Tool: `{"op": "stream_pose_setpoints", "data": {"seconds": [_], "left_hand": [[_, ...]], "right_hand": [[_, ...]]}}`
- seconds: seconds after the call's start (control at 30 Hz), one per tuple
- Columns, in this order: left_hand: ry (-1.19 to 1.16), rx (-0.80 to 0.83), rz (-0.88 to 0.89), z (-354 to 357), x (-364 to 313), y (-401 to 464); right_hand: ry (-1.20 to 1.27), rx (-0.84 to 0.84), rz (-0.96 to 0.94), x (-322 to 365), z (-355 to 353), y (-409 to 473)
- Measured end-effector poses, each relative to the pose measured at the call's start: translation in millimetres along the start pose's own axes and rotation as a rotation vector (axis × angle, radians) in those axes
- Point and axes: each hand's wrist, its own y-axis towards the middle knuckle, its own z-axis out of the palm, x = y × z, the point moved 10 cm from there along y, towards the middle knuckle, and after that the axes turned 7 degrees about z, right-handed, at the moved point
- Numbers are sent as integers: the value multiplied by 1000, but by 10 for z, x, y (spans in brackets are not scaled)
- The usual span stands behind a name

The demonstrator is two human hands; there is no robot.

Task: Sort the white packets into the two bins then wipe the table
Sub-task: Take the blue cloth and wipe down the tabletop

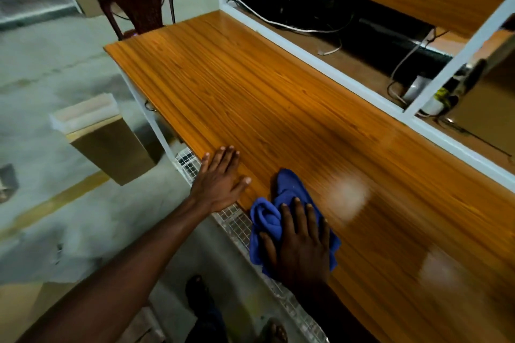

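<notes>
My right hand (302, 242) lies flat on a crumpled blue cloth (269, 220), pressing it against the wooden table top (250, 86) near the front edge. My left hand (220, 178) rests flat on that same front edge, fingers spread, just left of the cloth and holding nothing. No white packets show on the table. A white bin (83, 115) with something pale inside it stands on a cardboard box (114, 153) on the floor to the left of the table.
A white metal frame (320, 64) runs along the table's back edge, with cables (328, 49) and dark equipment behind it. A dark red chair (139, 7) stands at the far end. A white wire mesh shelf (239, 225) hangs below the front edge. Concrete floor lies to the left.
</notes>
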Motion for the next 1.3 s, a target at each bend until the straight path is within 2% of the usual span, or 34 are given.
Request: {"op": "stream_pose_setpoints", "data": {"seconds": [0.3,0.53,0.63,0.97,1.1,1.3], "left_hand": [[-4,-40,50,-124,1015,413],[-16,-44,128,-214,1459,736],[-54,-59,112,-250,1707,855],[-32,-82,34,-420,2849,1294],[-22,-51,92,-456,3068,1444],[-3,-37,61,-539,3687,1608]], "right_hand": [[3,-19,-10,971,294,737],[29,9,15,1559,390,1259],[55,-39,-66,1836,404,1429],[49,-23,-33,2542,675,2095],[71,-43,-103,2817,752,2313],[44,-39,-46,3195,852,2660]]}}
